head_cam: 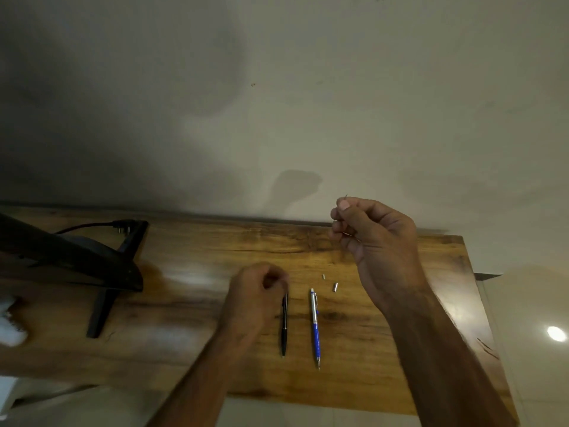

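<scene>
On the table (184,318), the pen (284,325) lies left of the pencil (315,328).

a plain grey wall (277,87) rises behind a wooden table (191,241). a dark screen (61,254) stands at its left. a glare (556,333) shines on the pale floor (529,303).

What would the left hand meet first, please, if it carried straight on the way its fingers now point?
Most likely the black pen: the left hand has its curled fingers right at the pen's top end on the table, perhaps already touching. Depth is unclear.
</scene>
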